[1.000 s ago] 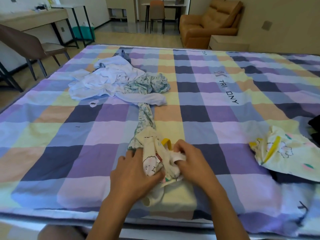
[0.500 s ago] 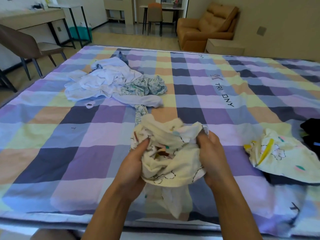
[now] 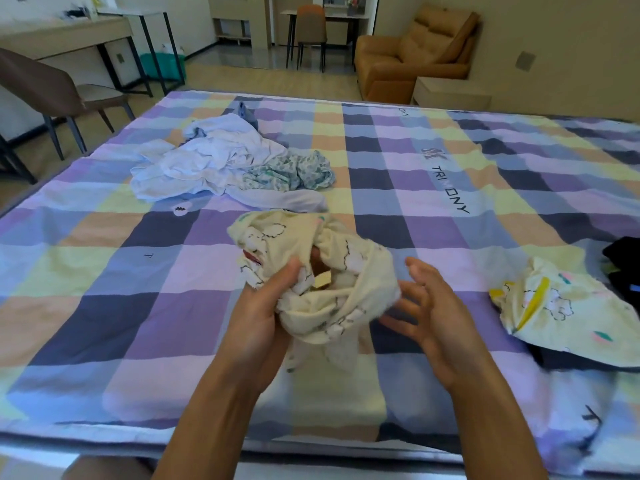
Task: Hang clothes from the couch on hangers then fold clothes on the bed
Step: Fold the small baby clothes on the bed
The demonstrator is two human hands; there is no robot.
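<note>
A crumpled cream garment with a sheep print (image 3: 322, 271) is lifted above the checked bed (image 3: 104, 282). My left hand (image 3: 263, 313) grips it from the left, fingers curled into the cloth. My right hand (image 3: 429, 313) hovers just right of it, fingers spread and holding nothing. A matching cream sheep-print piece with yellow trim (image 3: 554, 313) lies flat on the bed at the right. A heap of white and pale blue clothes (image 3: 214, 161) with a green-patterned piece (image 3: 294, 171) lies further back on the bed.
Dark clothing (image 3: 623, 265) lies at the bed's right edge, partly under the cream piece. An orange couch (image 3: 415, 53) and a low side table (image 3: 450, 93) stand beyond the bed. A brown chair (image 3: 45, 88) and a desk (image 3: 65, 32) are at the left.
The cream garment was lifted off the bed and bunched between both hands. My right hand has now let go and spread open beside it. The left hand still holds it.
</note>
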